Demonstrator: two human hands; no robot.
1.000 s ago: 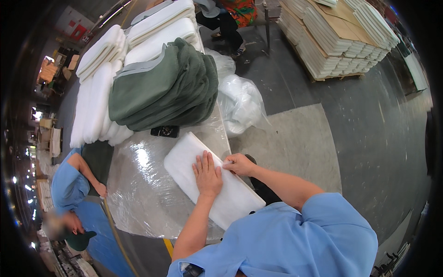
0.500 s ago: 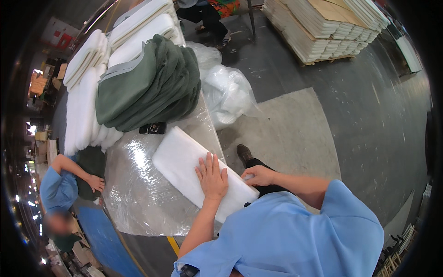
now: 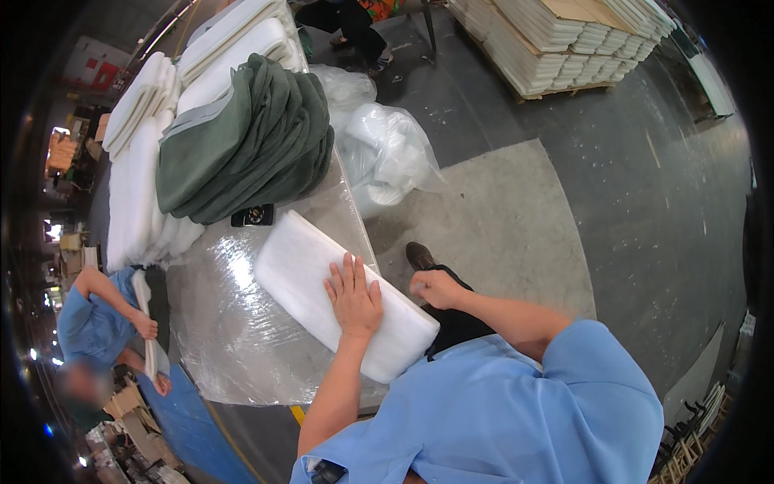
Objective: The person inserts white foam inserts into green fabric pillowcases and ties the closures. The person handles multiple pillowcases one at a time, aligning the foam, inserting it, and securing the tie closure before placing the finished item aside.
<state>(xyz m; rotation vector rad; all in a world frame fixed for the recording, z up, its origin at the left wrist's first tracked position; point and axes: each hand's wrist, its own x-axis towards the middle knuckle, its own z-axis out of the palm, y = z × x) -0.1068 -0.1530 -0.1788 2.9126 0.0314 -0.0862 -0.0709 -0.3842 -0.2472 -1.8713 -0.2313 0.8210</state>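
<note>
A thick white padding slab (image 3: 298,266), rectangular and fluffy, lies at an angle on the table before me. My left hand (image 3: 355,305) rests flat on top of it, fingers stretched out. Just off the slab's right long edge is my right hand (image 3: 438,289), its fingers curled in a pinch. Whether anything small sits between those fingertips is hidden. Beyond the slab, a heap of dark green fabric covers (image 3: 250,145) is piled on the table, with a small black object (image 3: 253,215) at its near side.
Plastic film wraps the table (image 3: 218,323). Folded white padding (image 3: 133,194) is stacked at the far left. Clear bags (image 3: 391,149) stand by the table's right side. A loaded pallet (image 3: 564,48) is far right. At left, a co-worker (image 3: 97,315) holds a white-and-green piece.
My right hand has come away from the slab's edge, a little up and left in the picture. My left hand stays on the slab. The co-worker has lifted a white-and-green piece with both hands.
</note>
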